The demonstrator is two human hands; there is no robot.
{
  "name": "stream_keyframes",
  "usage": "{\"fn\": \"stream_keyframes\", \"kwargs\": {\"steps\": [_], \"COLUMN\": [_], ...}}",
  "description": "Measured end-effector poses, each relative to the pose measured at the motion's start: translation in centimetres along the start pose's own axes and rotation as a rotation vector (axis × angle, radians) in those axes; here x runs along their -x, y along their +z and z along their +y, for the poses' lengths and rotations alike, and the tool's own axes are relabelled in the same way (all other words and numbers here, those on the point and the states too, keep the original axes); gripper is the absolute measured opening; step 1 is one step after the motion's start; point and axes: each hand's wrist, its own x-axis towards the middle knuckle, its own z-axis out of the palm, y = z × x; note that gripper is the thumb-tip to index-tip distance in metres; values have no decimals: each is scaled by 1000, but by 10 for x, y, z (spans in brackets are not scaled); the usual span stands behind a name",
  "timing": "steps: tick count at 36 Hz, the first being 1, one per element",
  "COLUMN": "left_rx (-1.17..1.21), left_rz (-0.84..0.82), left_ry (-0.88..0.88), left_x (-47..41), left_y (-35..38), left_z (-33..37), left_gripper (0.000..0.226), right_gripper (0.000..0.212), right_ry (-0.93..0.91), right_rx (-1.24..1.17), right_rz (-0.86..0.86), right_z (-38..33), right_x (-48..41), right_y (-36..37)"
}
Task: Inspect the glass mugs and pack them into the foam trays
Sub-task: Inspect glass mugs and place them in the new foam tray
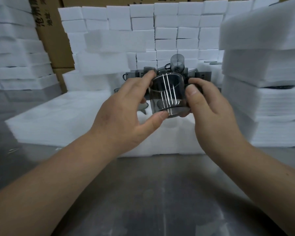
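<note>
I hold a smoky grey glass mug (168, 96) in the air between both hands, above the white foam tray (61, 120) on the table. My left hand (126, 109) grips its left side, thumb under the base and fingers at the rim. My right hand (209, 106) grips the right side, where the handle is hidden behind its fingers. Light streaks reflect off the mug's wall. More grey mugs (177, 63) stand clustered behind it, partly hidden by the held mug.
Tall stacks of foam sheets (266, 68) rise at the right and at the left (15, 48). A wall of white foam blocks (169, 31) closes the back, with cardboard boxes (53, 31) behind. The grey metal tabletop (152, 193) lies in front.
</note>
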Motion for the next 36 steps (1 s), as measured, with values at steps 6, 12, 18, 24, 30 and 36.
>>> {"fn": "stream_keyframes", "kwargs": {"steps": [6,12,18,24,30,36], "left_rx": [81,193,210,202,230,220], "left_rz": [23,39,85,68,43,26], "left_ry": [-86,-203,-168,-157,-185,-203], "left_x": [-2,0,-1,0,-1,-3], "left_y": [0,2,2,2,3,3], "left_z": [-3,-5,-1,-3,-2,-3], "left_gripper": [76,73,40,72,69,73], "right_gripper": [43,58,60,61,52,56], "right_ry": [-22,-27,-40,-59,-89,-228], "right_rx": [-61,-119,-101,-69,-53,119], "right_rz": [-34,-103,-146,-121,-72,-108], "right_z": [-4,-4,-4,-4,-1,-5], "right_x": [3,2,2,0,-1,4], "right_y": [2,2,1,-1,-3,-3]}}
